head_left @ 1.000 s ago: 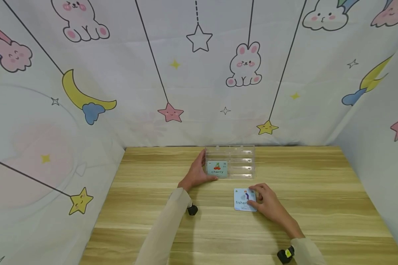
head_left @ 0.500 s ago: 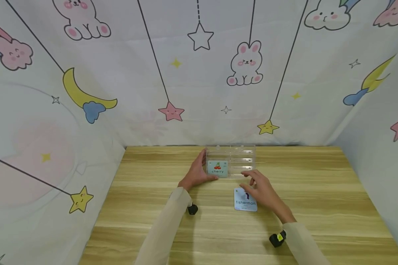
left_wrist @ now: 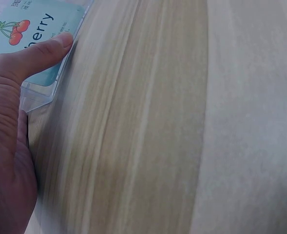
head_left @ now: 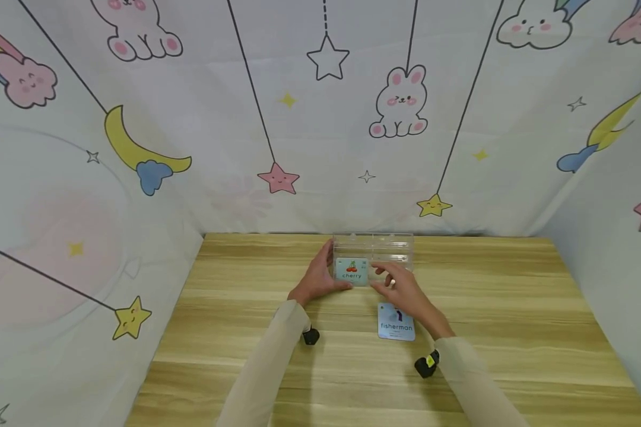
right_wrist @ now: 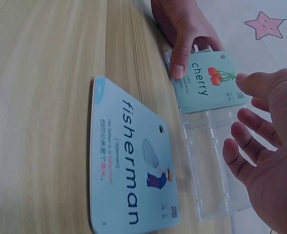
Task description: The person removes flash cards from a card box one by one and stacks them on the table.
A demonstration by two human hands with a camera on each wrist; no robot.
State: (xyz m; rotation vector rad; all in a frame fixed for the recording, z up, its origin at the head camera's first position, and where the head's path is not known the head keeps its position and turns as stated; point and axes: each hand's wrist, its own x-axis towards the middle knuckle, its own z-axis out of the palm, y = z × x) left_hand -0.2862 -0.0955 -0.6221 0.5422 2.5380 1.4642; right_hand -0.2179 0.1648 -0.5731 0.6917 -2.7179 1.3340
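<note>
Your right hand point(head_left: 406, 290), fingers apart, has left the fisherman card point(head_left: 394, 327) in front of the case point(head_left: 390, 240) your left hand point(head_left: 319, 276) grips, seemingly shifting work there.

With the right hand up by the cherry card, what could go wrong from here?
The left hand grips the clear case, its thumb by a corner of the cherry card, so it might pin that card during a lift. The right hand is close to the same card, so a slightly off move may knock it askew. The fisherman card lies loose on the table near the right wrist, which could brush it.
</note>
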